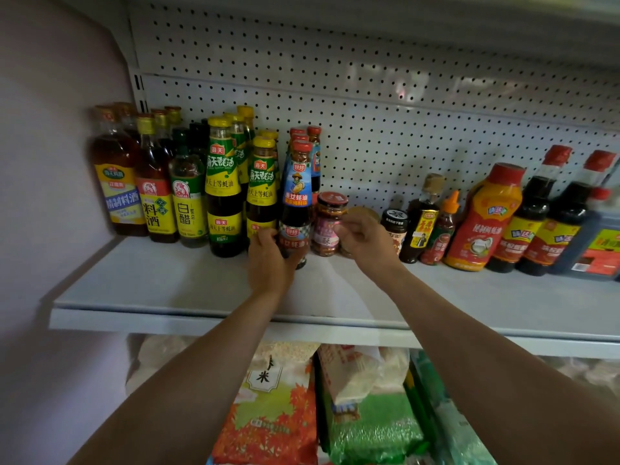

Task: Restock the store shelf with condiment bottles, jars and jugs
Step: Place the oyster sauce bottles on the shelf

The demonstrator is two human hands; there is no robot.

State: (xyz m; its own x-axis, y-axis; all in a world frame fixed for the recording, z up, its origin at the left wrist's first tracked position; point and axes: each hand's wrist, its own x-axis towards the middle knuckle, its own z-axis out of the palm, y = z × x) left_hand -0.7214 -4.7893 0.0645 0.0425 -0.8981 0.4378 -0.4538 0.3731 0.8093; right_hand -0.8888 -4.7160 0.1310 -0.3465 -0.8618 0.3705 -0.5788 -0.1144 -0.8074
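Note:
My left hand (268, 260) grips the base of a dark oyster sauce bottle with a blue label and red cap (297, 196), which stands upright on the white shelf (167, 280). Right of it stands a small red-lidded jar (327, 223). My right hand (364, 239) curls round a gold-lidded jar (364, 211) just beside the red-lidded one. The hand hides most of that jar, and its fingertips reach the red-lidded jar's side.
Yellow-capped sauce bottles (223, 182) and cooking wine and vinegar bottles (152, 186) fill the shelf's left end. Small jars, an orange jug (483, 219) and dark soy bottles (536, 216) line the right. A pegboard backs the shelf. Rice bags (275, 407) lie below.

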